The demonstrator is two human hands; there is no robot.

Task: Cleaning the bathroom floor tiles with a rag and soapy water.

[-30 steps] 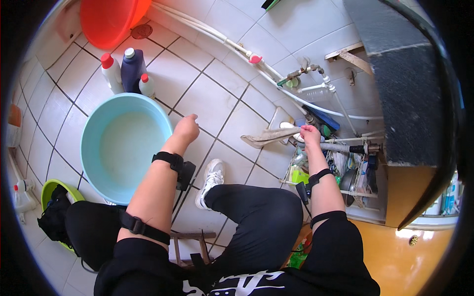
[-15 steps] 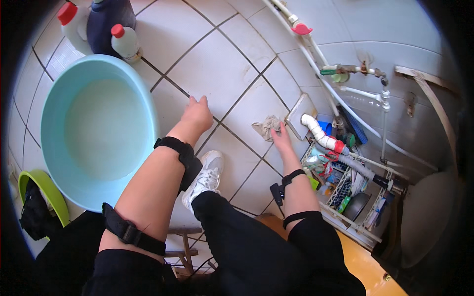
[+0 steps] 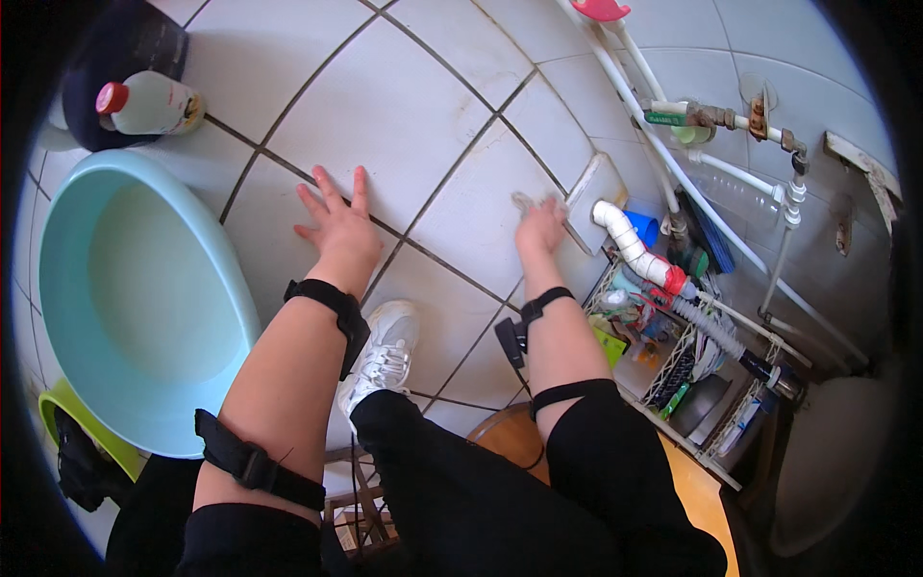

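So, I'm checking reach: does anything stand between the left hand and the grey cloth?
Nothing visible does: floor tiles lie between the left hand and the grey cloth, though the right hand partly covers the cloth.

No readable text, small coloured print on the white red-capped bottle (image 3: 154, 104), too small to make out

Between the left hand (image 3: 338, 226) and the right hand (image 3: 543, 226), floor tiles (image 3: 423, 106) left an open passage that also ran ahead of both. Leftward, the light blue basin (image 3: 72, 288) closed the way, a red-capped white bottle (image 3: 154, 104) just beyond it. Rightward, a white drainpipe (image 3: 630, 242) and wire rack (image 3: 673, 436) barred passage. Nearer the body, a white sneaker (image 3: 385, 346) narrowed the gap between the forearms (image 3: 562, 341).
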